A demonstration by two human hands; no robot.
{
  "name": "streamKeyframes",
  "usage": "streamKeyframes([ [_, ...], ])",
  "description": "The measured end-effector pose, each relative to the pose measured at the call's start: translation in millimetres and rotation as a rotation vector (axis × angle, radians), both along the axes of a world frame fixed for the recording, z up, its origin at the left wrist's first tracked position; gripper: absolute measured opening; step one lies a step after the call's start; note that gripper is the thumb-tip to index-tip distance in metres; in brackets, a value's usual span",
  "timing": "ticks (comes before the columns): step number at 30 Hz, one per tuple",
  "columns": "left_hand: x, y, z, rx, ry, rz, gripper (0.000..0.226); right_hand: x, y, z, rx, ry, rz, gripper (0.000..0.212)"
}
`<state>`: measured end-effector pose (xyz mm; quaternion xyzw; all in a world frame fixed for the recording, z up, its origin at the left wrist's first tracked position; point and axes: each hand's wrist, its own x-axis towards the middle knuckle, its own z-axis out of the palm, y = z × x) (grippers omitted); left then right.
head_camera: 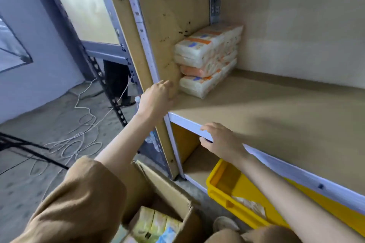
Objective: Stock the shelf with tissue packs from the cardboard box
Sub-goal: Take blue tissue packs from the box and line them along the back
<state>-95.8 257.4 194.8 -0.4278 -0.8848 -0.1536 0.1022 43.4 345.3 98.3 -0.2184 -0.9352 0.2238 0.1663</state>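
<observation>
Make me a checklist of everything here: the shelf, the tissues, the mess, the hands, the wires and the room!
Surface: shelf board, mostly bare.
Job's things: tissue packs stacked in the back left corner; spare packs in the open cardboard box below.
Clutter: yellow crate on the lower shelf, something pale inside.
Hands: left hand by the side panel, holding nothing; right hand over the front rail, thumb under it.
Cables: white cords tangled loose on the floor.
Surroundings: concrete floor, pale wall, another metal rack on the left.
</observation>
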Motion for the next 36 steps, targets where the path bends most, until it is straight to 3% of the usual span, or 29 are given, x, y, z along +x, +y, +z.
streamKeyframes([
  [14,3.6,-232.1,-182.7,-0.35,-0.362,0.417,0.024,-47.2,-131.7,-103.6,-0.001,-0.579,0.518,0.043],
  [22,-40.8,-304.3,-253.8,-0.412,-0.527,0.541,0.041,-94.8,-177.3,-186.2,0.026,-0.894,0.618,0.042],
  [30,-56.9,-328.3,-306.1,-0.408,-0.706,0.605,0.067,-119.5,-202.6,-245.8,0.02,-1.371,0.8,0.075],
  [36,-54.4,-322.0,-314.3,-0.449,-0.858,0.47,0.056,-127.8,-213.5,-259.7,0.031,-1.59,0.864,0.098],
])
